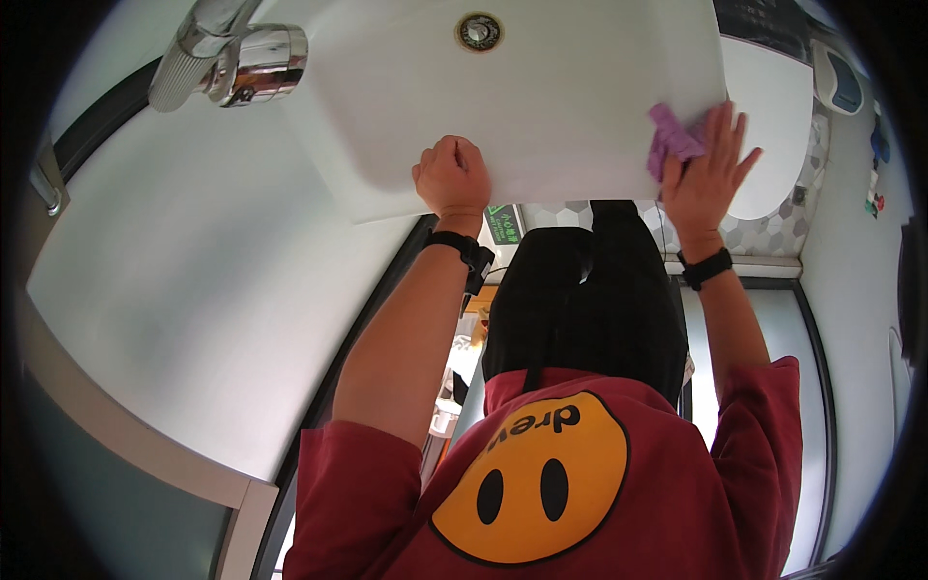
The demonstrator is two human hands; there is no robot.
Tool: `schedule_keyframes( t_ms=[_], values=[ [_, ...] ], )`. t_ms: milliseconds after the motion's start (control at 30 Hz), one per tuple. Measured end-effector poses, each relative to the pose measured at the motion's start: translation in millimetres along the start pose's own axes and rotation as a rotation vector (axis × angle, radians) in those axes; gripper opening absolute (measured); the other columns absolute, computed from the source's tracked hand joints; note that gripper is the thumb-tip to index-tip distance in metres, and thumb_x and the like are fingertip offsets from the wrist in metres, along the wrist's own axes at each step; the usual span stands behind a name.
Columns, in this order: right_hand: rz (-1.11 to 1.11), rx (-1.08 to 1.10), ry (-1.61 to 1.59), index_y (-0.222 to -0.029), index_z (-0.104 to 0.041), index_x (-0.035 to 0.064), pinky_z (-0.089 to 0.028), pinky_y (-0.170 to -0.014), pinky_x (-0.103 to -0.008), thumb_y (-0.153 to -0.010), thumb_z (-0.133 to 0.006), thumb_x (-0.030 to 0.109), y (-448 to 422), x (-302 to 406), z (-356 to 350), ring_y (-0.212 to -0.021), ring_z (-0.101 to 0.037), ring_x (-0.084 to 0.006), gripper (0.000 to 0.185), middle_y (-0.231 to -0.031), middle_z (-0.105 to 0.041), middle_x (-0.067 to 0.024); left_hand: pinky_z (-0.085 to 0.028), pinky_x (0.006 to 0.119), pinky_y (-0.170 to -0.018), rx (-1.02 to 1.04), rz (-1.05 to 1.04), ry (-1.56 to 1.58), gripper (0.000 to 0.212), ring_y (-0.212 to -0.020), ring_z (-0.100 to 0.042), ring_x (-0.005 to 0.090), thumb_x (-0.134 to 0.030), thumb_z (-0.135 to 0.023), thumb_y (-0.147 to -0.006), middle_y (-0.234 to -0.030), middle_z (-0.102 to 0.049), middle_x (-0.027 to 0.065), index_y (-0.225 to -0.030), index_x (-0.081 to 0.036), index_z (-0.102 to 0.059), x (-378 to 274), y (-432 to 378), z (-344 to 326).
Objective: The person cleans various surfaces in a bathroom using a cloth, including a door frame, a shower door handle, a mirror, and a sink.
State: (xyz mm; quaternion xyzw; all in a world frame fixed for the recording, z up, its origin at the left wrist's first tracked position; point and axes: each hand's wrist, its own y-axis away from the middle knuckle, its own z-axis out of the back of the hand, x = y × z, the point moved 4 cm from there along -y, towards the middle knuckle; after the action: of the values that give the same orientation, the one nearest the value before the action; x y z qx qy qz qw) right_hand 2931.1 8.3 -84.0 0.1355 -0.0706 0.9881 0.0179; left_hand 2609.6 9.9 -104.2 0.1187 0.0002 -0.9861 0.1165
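Note:
Over the near edge of the white washbasin (565, 116), my left hand (453, 174) is curled into a fist; nothing shows in it. My right hand (707, 170) lies at the basin's near right corner, fingers spread, with a crumpled purple cloth (673, 139) between thumb and palm. Part of the cloth is hidden under the hand. A round metal drain (479, 32) is at the far side of the basin floor. The chrome faucet (254, 64) stands at the upper left.
Right of the basin is a rounded white toilet lid (772, 130). A frosted panel with a dark frame (391, 283) runs along the left. Below the basin are a green wet-floor sign (505, 225) and hexagonal floor tiles (761, 235). A wall stands at the right.

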Motion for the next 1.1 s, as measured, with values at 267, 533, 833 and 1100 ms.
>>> schedule_keyframes(
  t_ms=[267,533,833,1100],
  values=[
    [0.226,0.32,-0.13,-0.138,-0.044,-0.0018,-0.016,-0.115,-0.0566,-0.091,-0.049,0.037,27.2,121.2,-28.6,-0.142,-0.029,-0.0308,0.061,-0.151,-0.035,-0.0154,-0.042,0.04,-0.07,0.031,0.009,-0.006,0.02,-0.068,-0.056,0.0247,-0.022,-0.051,-0.088,-0.066,-0.059,0.0014,-0.074,-0.015,-0.063,-4.1,0.2,7.2],
    [0.326,0.393,-0.369,-0.137,-0.045,-0.0028,-0.02,-0.117,-0.0481,-0.083,-0.059,0.026,24.4,175.9,-36.7,-0.141,-0.03,-0.0275,0.063,-0.149,-0.038,-0.0145,-0.039,0.038,-0.068,0.023,0.034,0.048,0.02,-0.066,-0.054,0.0235,-0.018,-0.051,-0.087,-0.064,-0.058,-0.0008,-0.068,-0.015,-0.057,3.4,1.5,0.2],
    [0.224,0.509,-0.247,-0.133,-0.05,0.0039,-0.023,-0.115,-0.0512,-0.068,-0.075,0.017,-10.7,71.0,11.7,-0.14,-0.034,-0.0273,0.071,-0.146,-0.043,-0.0074,-0.037,0.035,-0.065,-0.008,-0.003,0.039,0.018,-0.062,-0.05,0.0194,-0.015,-0.054,-0.085,-0.057,-0.049,-0.0047,-0.067,-0.015,-0.055,17.0,-12.4,3.1],
    [0.359,0.457,-0.004,-0.132,-0.05,0.0089,-0.02,-0.115,-0.056,-0.067,-0.077,0.013,6.0,122.6,-13.6,-0.138,-0.035,-0.0268,0.071,-0.142,-0.046,-0.0053,-0.036,0.034,-0.065,0.019,-0.012,0.081,0.014,-0.063,-0.049,0.0191,-0.013,-0.056,-0.081,-0.061,-0.05,-0.0056,-0.067,-0.015,-0.053,37.1,-13.3,10.9]
  ],
)
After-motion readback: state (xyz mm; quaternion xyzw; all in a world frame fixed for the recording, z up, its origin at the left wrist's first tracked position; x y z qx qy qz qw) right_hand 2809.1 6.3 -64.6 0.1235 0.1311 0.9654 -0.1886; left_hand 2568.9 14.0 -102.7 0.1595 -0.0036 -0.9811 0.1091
